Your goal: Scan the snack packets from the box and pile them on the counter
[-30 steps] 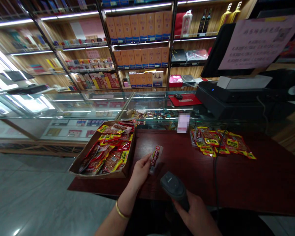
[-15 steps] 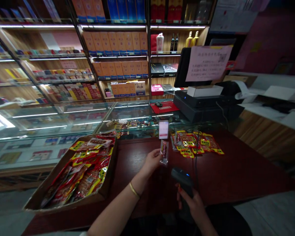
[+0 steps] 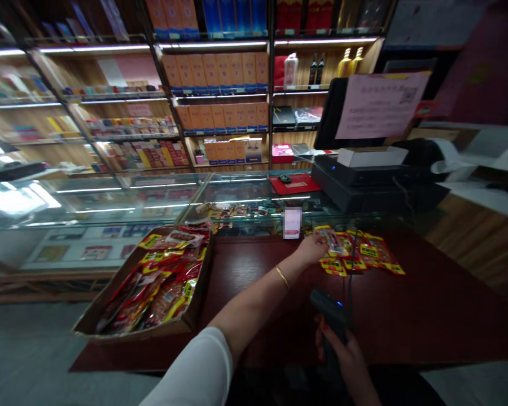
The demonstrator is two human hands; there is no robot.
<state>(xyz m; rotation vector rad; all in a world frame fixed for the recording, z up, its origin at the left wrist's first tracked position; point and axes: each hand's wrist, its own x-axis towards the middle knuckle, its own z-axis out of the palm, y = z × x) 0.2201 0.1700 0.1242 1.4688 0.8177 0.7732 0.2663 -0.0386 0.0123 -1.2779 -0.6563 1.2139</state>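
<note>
My left hand (image 3: 312, 248) is stretched forward over the counter, its fingers closed on the edge of a small clear snack packet (image 3: 336, 243). That packet is over a spread of red and yellow snack packets (image 3: 368, 251) and overlaps some of them. In my right hand (image 3: 342, 351), close to the counter's near edge, is a dark handheld barcode scanner (image 3: 329, 306) with a lit blue light. My right fingers are wrapped round its handle, and its head points forward and left.
An open cardboard box (image 3: 198, 307) of similar packets stands on the left of the dark red counter (image 3: 245, 282). Behind are a glass display case (image 3: 237, 194), an upright blurred card (image 3: 292, 223), a red mat (image 3: 298, 184) and a monitor (image 3: 332, 113). The scanner's cable (image 3: 352, 276) crosses the counter.
My left hand has moved forward and right, carrying the small packet from mid-counter to the spread of packets. The right hand keeps the scanner in about the same place. The view has shifted slightly left.
</note>
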